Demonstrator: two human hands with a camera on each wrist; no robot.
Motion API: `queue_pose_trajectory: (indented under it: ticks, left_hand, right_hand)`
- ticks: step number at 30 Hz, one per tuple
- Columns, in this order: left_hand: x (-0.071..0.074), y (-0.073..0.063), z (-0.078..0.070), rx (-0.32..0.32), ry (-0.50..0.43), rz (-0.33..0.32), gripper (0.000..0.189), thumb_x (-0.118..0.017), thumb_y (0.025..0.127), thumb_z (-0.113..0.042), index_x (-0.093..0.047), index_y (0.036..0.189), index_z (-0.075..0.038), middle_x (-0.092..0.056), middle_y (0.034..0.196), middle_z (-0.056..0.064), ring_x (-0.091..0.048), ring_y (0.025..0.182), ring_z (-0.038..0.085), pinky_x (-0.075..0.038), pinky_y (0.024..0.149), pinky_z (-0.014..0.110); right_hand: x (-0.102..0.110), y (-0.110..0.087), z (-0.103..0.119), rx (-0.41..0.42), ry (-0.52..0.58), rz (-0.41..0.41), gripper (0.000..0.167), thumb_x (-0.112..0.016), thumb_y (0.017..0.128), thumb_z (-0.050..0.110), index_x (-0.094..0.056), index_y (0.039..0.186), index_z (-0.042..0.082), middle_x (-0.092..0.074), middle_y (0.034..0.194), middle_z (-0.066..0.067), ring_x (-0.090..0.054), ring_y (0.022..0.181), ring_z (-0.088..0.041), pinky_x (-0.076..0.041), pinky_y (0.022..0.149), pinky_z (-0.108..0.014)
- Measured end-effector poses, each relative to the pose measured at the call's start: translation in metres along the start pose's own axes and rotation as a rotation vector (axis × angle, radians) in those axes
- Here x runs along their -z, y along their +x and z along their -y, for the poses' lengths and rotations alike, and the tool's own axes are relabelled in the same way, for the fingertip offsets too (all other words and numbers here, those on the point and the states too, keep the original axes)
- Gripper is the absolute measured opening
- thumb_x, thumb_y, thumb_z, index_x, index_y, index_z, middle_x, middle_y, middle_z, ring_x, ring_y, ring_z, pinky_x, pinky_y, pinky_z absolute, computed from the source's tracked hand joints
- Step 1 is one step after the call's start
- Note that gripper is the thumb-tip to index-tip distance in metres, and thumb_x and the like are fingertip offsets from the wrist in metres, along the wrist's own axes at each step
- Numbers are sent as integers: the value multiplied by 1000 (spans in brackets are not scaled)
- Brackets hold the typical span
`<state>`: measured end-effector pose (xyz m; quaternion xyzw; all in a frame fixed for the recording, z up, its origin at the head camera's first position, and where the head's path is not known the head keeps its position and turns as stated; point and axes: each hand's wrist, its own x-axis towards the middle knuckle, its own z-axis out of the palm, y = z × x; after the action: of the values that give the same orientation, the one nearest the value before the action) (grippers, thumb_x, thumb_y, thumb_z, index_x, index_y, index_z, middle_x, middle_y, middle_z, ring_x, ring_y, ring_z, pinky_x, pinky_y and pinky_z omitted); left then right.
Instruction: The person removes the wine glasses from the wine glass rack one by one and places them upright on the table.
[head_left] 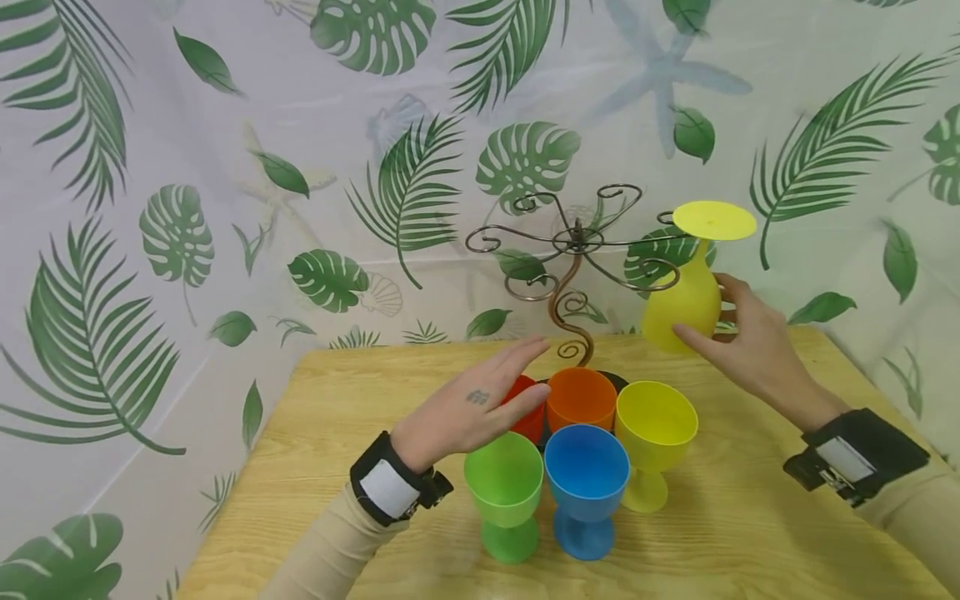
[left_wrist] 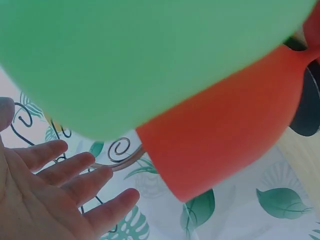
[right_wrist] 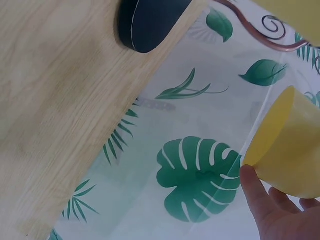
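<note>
My right hand (head_left: 757, 342) grips an upside-down yellow goblet (head_left: 686, 300) by its bowl, thumb in front and fingers behind. The goblet's round foot is uppermost, overlapping the tip of a right-hand arm of the wire rack (head_left: 577, 240). In the right wrist view the goblet's open rim (right_wrist: 272, 130) faces down toward the table side. My left hand (head_left: 472, 404) is held out over the standing goblets with its fingers extended, holding nothing. Below and beside it are a green goblet (head_left: 504, 475) and a red goblet (head_left: 528, 417), the latter partly hidden behind the hand.
Upright on the wooden table (head_left: 360, 392) stand a blue goblet (head_left: 587, 475), an orange goblet (head_left: 581, 400) and another yellow goblet (head_left: 656, 425). The rack's black base (head_left: 615, 382) sits behind them, mostly hidden. Curled wire arms spread out above. A leaf-patterned cloth (head_left: 225, 167) hangs behind the table.
</note>
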<state>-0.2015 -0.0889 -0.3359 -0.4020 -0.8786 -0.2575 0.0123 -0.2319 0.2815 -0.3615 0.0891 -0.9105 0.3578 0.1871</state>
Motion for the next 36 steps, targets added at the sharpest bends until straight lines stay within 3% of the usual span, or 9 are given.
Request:
queue_pose_trajectory:
  ticks: [9, 12, 14, 16, 22, 30, 36]
  left_hand:
    - [-1, 4, -8, -34, 6, 0, 61, -41, 109, -48, -29, 161, -19, -32, 166, 4, -27, 155, 24, -31, 123, 46]
    - [-3, 6, -12, -45, 7, -8, 61, -41, 109, -47, -30, 161, -18, -33, 166, 4, -31, 154, 23, -32, 123, 44]
    - [-4, 9, -14, -60, 4, -9, 61, -41, 109, -47, -30, 161, -16, -34, 165, 5, -33, 153, 22, -32, 123, 42]
    - [-5, 11, -17, -74, -2, -7, 61, -42, 109, -45, -30, 161, -15, -33, 166, 5, -33, 153, 22, -31, 123, 41]
    - [2, 16, -23, -103, -31, -12, 60, -45, 109, -40, -31, 161, -12, -32, 167, 6, -30, 154, 20, -28, 124, 38]
    - [8, 19, -27, -109, -15, -16, 61, -48, 109, -38, -31, 161, -12, -33, 166, 5, -35, 152, 21, -31, 123, 37]
    - [5, 19, -32, -164, -38, -27, 68, -51, 108, -36, -21, 163, -10, -32, 166, 6, -40, 148, 17, -33, 121, 30]
  right_hand:
    - [2, -20, 12, 57, 21, -16, 84, -76, 92, 29, -30, 157, 2, -47, 142, -36, -62, 107, -58, -61, 73, -54]
    - [4, -29, 20, 61, 29, -36, 83, -78, 91, 28, -33, 156, 3, -50, 141, -32, -63, 107, -54, -62, 75, -26]
    - [5, -36, 25, 75, 32, -49, 82, -79, 90, 25, -35, 156, 4, -52, 139, -30, -62, 107, -51, -52, 73, -8]
    - [6, -42, 30, 95, 30, -60, 82, -80, 88, 23, -36, 155, 4, -54, 138, -30, -62, 106, -50, -39, 72, 3]
    - [5, -47, 52, 208, 39, -86, 82, -84, 82, 14, -42, 152, 4, -58, 136, -26, -62, 106, -47, -37, 79, 4]
    - [-2, -55, 71, 360, 34, -121, 87, -90, 70, 6, -50, 146, 2, -66, 125, -19, -69, 96, -38, -44, 81, 0]
    - [-11, -68, 85, 439, 34, -93, 93, -92, 64, 4, -50, 147, 1, -69, 124, -16, -70, 93, -32, -49, 82, -4]
